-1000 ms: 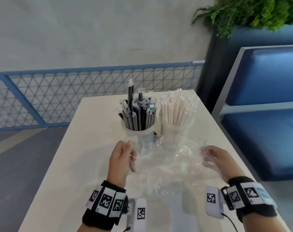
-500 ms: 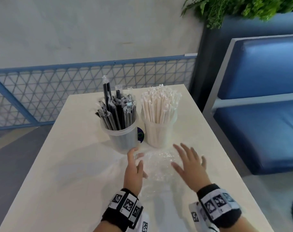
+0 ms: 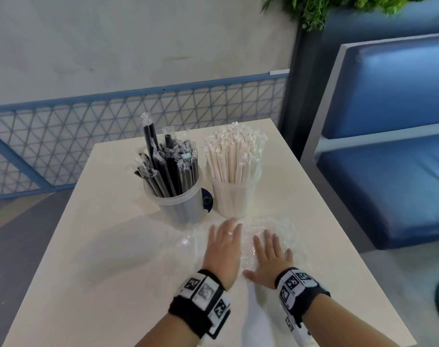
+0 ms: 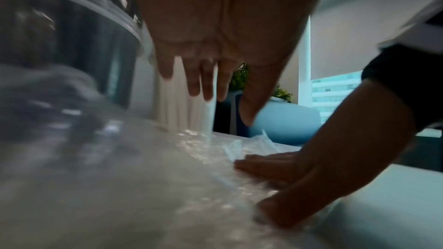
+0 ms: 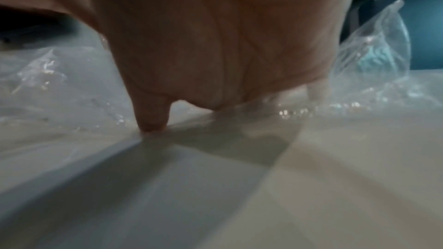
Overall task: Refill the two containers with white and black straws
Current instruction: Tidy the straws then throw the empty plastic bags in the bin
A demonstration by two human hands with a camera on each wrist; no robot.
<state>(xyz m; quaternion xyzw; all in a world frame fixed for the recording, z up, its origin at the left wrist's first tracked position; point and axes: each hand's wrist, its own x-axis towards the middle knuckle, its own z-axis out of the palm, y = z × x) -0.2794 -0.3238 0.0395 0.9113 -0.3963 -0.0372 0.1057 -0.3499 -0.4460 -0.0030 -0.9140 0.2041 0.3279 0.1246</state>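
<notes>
Two clear plastic containers stand side by side on the white table [image 3: 88, 259]. The left container [image 3: 178, 209] holds wrapped black straws [image 3: 168, 169]; the right container [image 3: 234, 199] is packed with white straws [image 3: 232, 156]. In front of them lies an empty clear plastic bag [image 3: 271, 226] [image 5: 369, 60], crumpled on the table. My left hand [image 3: 223, 246] [image 4: 206, 75] is flat and open with straight fingers over the bag's left part. My right hand [image 3: 271, 256] [image 5: 191, 63] presses flat on the bag with spread fingers.
A small dark purple disc [image 3: 207, 200] sits between the two containers. A blue cushioned bench [image 3: 389, 171] stands right of the table, with a planter of green leaves [image 3: 338, 8] behind it. A blue mesh railing [image 3: 63, 136] runs along the wall beyond the table's far edge.
Both hands let go of the lifted plastic bag, opened, and came down flat onto it on the table, close together. The head view shifted so the containers sit further left.
</notes>
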